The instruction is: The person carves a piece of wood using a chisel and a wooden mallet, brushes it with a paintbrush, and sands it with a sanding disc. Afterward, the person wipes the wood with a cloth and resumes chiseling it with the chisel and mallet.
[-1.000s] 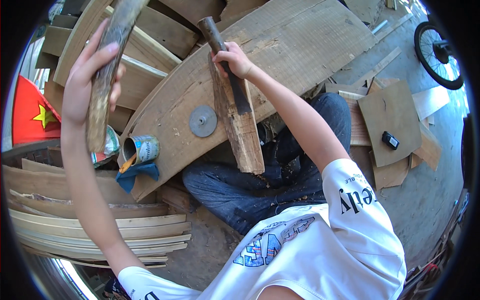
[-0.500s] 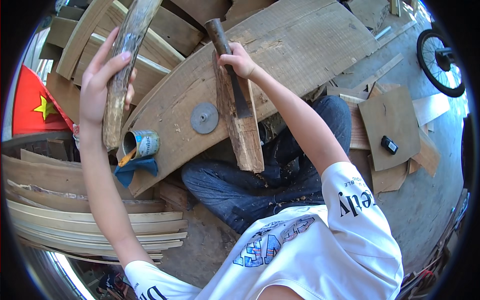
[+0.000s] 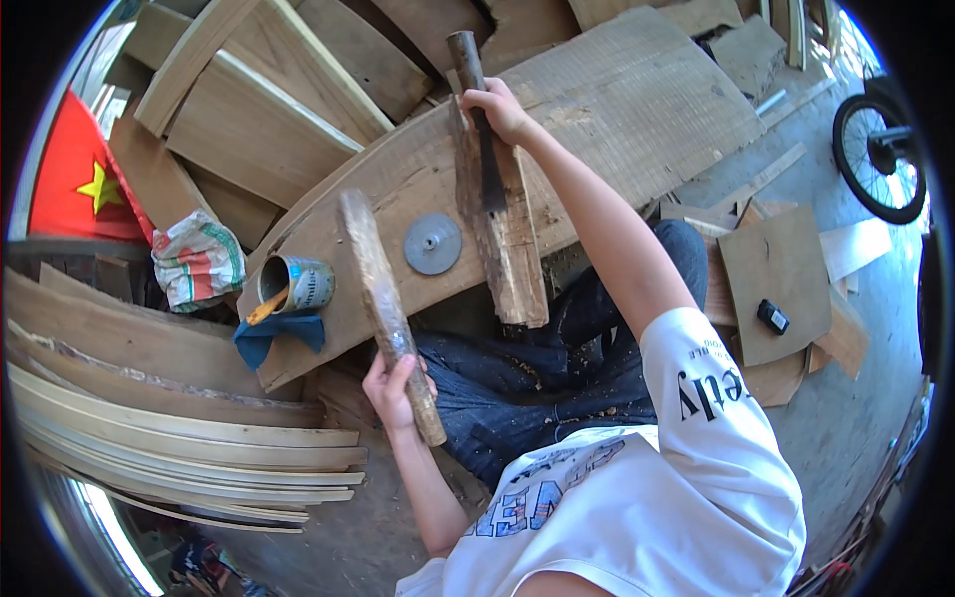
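My left hand (image 3: pixel 393 386) grips the lower end of a rough, weathered wooden stick (image 3: pixel 376 284), which slants up over the big curved plank (image 3: pixel 637 109). My right hand (image 3: pixel 499 111) is closed on a long chopping blade with a round wooden handle (image 3: pixel 464 55). Its dark blade (image 3: pixel 489 174) lies against a worn wooden slab (image 3: pixel 509 261) that stands on end above my lap. A grey metal disc (image 3: pixel 433 243) lies on the plank between the stick and the slab.
An open tin can (image 3: pixel 303 284) with a brush in it sits on a blue cloth (image 3: pixel 271 336). Left are a printed sack (image 3: pixel 199 261), a red flag (image 3: pixel 85 179) and stacked thin strips (image 3: pixel 179 443). Right are boards with a small black device (image 3: pixel 773 316) and a bicycle wheel (image 3: pixel 880 154).
My left hand has brought the stick down from high at the upper left to just above my lap. My right hand still holds the blade on the slab.
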The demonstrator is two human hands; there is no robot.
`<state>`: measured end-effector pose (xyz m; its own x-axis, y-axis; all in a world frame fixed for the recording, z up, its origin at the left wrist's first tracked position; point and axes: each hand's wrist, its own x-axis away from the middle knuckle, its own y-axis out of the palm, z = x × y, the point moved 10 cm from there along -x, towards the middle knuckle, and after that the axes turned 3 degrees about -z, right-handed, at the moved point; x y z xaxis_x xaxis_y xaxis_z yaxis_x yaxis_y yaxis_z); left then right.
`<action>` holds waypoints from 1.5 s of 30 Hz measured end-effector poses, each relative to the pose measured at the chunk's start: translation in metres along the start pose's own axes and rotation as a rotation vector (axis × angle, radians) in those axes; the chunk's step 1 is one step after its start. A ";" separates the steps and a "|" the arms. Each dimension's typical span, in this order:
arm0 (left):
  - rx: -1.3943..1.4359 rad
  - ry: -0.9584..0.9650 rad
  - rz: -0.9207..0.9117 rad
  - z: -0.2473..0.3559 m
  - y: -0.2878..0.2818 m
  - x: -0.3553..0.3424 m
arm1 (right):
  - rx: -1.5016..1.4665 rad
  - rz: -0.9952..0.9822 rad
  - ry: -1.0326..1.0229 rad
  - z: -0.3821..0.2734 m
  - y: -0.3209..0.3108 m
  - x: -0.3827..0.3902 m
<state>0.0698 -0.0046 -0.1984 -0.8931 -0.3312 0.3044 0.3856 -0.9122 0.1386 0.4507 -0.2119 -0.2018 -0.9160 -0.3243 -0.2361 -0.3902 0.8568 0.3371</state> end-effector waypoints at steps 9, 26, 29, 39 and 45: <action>0.063 -0.068 0.040 -0.070 -0.044 0.002 | -0.536 -0.170 -0.022 -0.120 0.031 0.010; -0.350 -0.019 0.089 -0.048 -0.036 -0.019 | 0.282 -0.256 -0.081 -0.111 0.083 0.075; -0.358 0.019 0.145 -0.043 -0.026 -0.025 | 0.274 -0.226 -0.061 -0.105 0.080 0.068; -0.421 -0.149 0.140 -0.053 -0.042 -0.039 | 0.050 -0.219 -0.061 -0.108 0.066 0.068; -0.277 -0.125 0.095 -0.053 -0.036 -0.034 | 0.138 -0.186 -0.117 -0.112 0.060 0.068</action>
<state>0.0740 0.0271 -0.2634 -0.8145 -0.4012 0.4192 0.3726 -0.9154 -0.1523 0.3542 -0.2273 -0.0954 -0.8095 -0.4398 -0.3889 -0.5273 0.8359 0.1525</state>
